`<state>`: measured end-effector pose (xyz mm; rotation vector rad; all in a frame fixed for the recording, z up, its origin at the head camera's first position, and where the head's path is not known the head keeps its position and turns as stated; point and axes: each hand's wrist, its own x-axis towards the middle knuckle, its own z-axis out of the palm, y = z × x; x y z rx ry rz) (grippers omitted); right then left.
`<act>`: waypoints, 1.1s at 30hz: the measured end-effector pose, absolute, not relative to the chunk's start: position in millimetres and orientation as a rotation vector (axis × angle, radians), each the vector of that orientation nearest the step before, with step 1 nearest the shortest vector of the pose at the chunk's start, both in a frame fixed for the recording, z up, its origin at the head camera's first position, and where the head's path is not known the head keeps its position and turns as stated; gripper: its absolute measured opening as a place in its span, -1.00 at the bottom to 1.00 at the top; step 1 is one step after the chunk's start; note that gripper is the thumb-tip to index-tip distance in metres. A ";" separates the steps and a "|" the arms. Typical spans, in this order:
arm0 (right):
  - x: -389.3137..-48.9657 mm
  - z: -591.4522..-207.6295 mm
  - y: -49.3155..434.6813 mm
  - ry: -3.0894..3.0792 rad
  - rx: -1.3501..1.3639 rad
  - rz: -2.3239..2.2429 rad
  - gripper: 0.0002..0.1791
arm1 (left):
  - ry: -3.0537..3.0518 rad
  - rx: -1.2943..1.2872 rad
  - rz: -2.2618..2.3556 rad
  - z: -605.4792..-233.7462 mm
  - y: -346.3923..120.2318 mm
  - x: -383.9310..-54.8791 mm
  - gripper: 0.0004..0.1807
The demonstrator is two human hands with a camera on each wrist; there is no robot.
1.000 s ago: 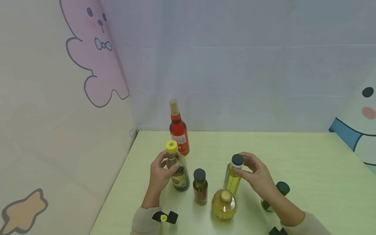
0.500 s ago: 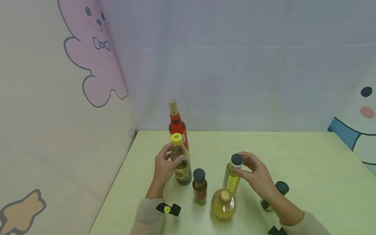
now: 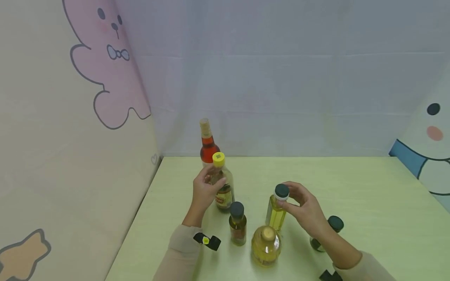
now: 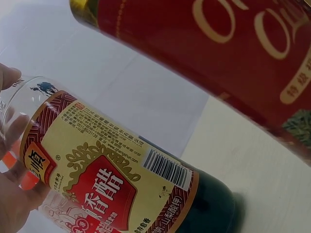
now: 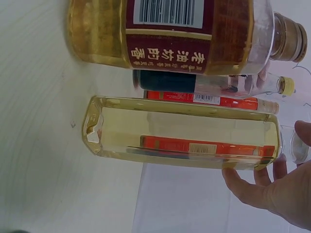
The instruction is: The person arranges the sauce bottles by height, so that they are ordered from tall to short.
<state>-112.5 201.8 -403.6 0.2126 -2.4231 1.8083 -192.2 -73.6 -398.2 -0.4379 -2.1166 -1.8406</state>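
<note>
My left hand grips the upper part of a vinegar bottle with a yellow cap, thumb on the near side. Its cream and red label fills much of the left wrist view. With my right hand I hold a square clear bottle of yellow oil by the neck, just under its dark green cap. The right wrist view shows this oil bottle lengthwise, fingers at its neck end. Both bottles are upright in the head view.
Behind the vinegar bottle stands a red bottle, partly hidden. A small dark-capped bottle and a round gold-capped oil bottle stand nearer. Another green-capped bottle is partly behind my right forearm. Fabric walls enclose the table.
My left hand has carried the vinegar bottle away from me and to the right, so it now covers more of the red bottle. The right hand and its oil bottle stay nearly in place.
</note>
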 end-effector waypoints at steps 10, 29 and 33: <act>-112.7 -404.8 201.6 -2.409 0.217 1.815 -0.48 | -2.111 -0.394 -1.878 -429.9 -67.5 -229.3 -0.51; -112.1 -407.3 198.9 -2.381 0.209 1.840 -0.48 | -2.079 -0.380 -1.908 -427.1 -49.1 -256.4 -0.50; -111.9 -408.2 197.2 -2.373 0.212 1.833 -0.49 | -2.105 -0.385 -1.882 -425.6 -46.3 -261.6 -0.51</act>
